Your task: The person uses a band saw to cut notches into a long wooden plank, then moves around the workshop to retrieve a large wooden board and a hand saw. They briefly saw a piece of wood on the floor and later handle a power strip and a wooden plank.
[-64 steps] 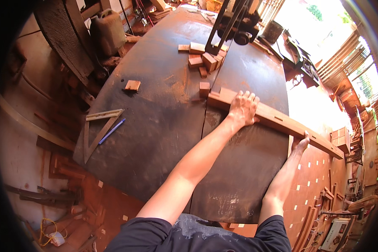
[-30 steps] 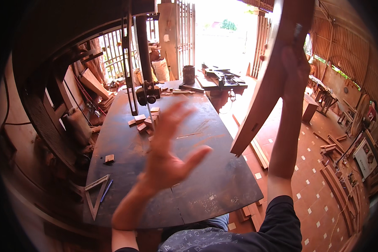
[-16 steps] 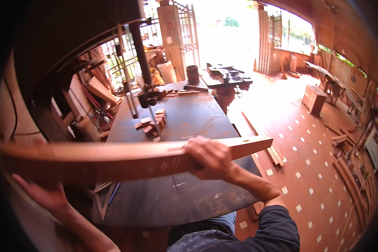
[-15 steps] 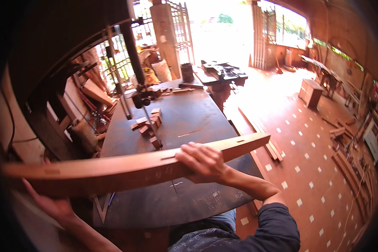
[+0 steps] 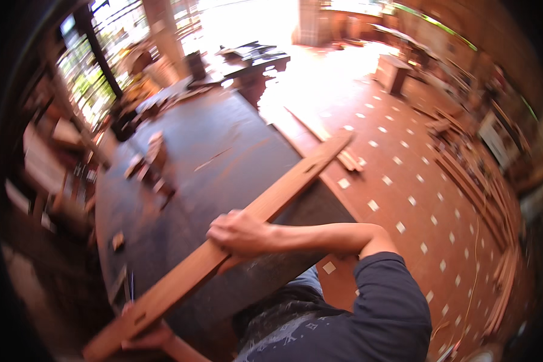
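We've one beam [image 5: 193,269], two mortises [image 5: 140,317] showing, over the saw table [image 5: 241,139]; right hand [image 5: 241,233] wraps it, left hand [image 5: 154,336] grips, half-hidden.

The long reddish-brown wooden beam [image 5: 283,189] looks smooth and matt, the dark-grey metal-looking tabletop [image 5: 235,142] scuffed and faintly glossy, the dark printed T-shirt [image 5: 368,320] matt cloth.
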A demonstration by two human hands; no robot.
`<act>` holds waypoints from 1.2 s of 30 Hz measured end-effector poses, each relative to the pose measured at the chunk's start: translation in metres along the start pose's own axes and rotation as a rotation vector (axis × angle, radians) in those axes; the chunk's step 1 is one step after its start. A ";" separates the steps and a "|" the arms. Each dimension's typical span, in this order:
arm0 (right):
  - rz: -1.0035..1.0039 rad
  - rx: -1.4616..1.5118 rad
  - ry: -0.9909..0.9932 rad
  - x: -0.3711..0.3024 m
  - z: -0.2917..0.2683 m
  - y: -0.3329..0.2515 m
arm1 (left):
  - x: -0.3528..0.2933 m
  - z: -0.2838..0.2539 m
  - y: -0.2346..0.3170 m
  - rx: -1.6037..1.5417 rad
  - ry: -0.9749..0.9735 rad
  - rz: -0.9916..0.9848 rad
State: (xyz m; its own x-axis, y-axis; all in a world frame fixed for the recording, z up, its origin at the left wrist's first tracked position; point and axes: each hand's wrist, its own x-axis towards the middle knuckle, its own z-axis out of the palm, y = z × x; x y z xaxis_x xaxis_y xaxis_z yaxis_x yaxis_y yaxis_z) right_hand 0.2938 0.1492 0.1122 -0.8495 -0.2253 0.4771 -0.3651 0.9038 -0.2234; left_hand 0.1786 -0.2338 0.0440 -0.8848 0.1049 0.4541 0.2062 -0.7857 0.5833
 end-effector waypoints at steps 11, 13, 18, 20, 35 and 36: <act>0.131 -0.050 -0.065 -0.006 0.036 -0.005 | -0.019 -0.009 0.063 0.935 0.533 -0.880; 0.098 -0.041 -0.048 -0.009 0.036 -0.004 | -0.029 -0.007 0.069 1.006 0.485 -0.872; 0.072 -0.025 -0.049 -0.022 0.034 0.004 | -0.032 0.024 0.069 1.199 0.460 -0.828; 0.075 -0.049 -0.046 -0.028 0.030 0.005 | -0.022 0.030 0.073 1.448 0.335 -0.819; 0.081 -0.036 -0.036 -0.024 0.031 0.004 | 0.116 -0.089 0.042 1.879 -0.449 -0.516; 0.096 -0.040 -0.046 -0.025 0.030 0.006 | 0.118 -0.089 0.040 1.848 -0.460 -0.495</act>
State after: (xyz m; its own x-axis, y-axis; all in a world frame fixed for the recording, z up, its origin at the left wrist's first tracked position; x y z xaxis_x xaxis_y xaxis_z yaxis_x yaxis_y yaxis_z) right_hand 0.3014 0.1493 0.0737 -0.8966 -0.1526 0.4158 -0.2667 0.9355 -0.2316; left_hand 0.0448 -0.3074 0.0613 -0.8974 0.4412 -0.0090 0.3961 0.8145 0.4240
